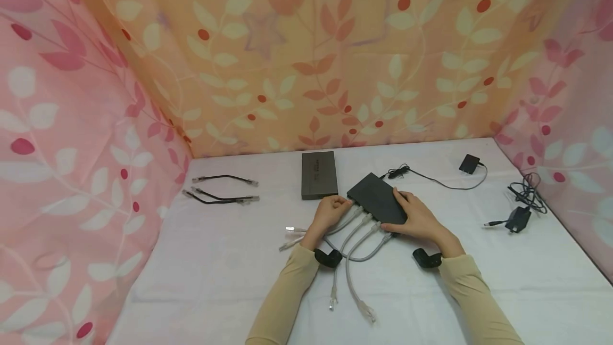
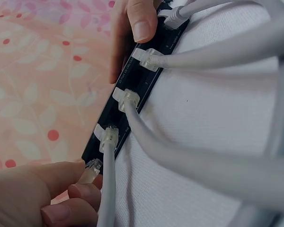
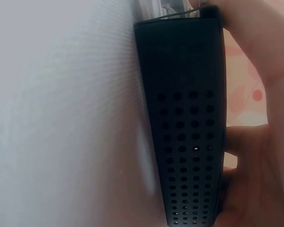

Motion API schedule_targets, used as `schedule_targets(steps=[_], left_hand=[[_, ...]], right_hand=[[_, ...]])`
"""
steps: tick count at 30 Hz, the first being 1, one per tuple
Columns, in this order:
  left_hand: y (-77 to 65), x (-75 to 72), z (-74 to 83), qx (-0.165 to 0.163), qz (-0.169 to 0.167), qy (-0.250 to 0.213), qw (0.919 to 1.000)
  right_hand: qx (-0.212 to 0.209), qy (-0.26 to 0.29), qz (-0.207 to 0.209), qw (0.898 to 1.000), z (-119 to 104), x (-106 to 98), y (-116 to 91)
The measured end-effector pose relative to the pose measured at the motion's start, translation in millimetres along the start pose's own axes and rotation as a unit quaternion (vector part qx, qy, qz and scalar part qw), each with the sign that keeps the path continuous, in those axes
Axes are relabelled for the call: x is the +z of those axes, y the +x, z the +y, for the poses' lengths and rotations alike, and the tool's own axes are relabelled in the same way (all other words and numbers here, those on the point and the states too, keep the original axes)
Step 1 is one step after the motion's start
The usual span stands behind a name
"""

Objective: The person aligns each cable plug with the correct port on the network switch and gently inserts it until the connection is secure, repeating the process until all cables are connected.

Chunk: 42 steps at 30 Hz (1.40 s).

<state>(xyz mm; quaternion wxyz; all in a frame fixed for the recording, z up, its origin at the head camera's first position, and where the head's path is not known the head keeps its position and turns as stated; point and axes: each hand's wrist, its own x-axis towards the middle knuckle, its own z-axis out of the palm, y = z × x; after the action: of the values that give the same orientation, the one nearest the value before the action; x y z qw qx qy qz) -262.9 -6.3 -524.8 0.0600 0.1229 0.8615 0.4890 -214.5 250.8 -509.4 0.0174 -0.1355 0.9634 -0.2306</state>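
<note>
A black network switch (image 1: pixel 375 196) lies angled on the white table, with several grey network cables (image 1: pixel 351 276) plugged along its front edge. My right hand (image 1: pixel 420 220) grips the switch's right end, thumb at the front edge and fingers toward the back. At the opposite end, my left hand (image 1: pixel 330 212) pinches a clear network plug (image 2: pixel 90 171) right at the last port of the row. The cable behind that plug is hidden in the hand. In the right wrist view, the switch's vented side (image 3: pixel 184 123) shows close up beside the right hand's fingers.
A second dark box (image 1: pixel 319 174) lies behind the left hand. Short black patch cables (image 1: pixel 222 197) lie at left. A black power adapter (image 1: pixel 469 164) has its cord running to the switch; another adapter (image 1: pixel 518 220) with coiled cord lies near the right edge. Patterned curtains (image 1: pixel 306 57) enclose the table.
</note>
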Motion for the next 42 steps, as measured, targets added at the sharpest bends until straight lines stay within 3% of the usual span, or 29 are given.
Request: schedule_targets(steps=[7, 17, 34, 42], left_hand=[[-1.7, 2.0, 3.5, -0.024, -0.037, -0.053, 0.9976], [-4.4, 2.4, 6.7, -0.009, -0.041, 0.015, 0.9990], [-1.7, 3.8, 9.7, -0.035, -0.061, -0.019, 0.9974], [2.3, 2.7, 13.3, -0.042, -0.070, -0.057, 0.9950]], right_hand=[[-0.001, 0.001, 0.001, 1.000, 3, 0, -1], [-0.002, 0.000, 0.007, 1.000, -1, -3, -3], [0.002, 0.006, 0.004, 1.000, 1, 1, -2], [0.002, 0.009, -0.006, 1.000, 3, -2, 0]])
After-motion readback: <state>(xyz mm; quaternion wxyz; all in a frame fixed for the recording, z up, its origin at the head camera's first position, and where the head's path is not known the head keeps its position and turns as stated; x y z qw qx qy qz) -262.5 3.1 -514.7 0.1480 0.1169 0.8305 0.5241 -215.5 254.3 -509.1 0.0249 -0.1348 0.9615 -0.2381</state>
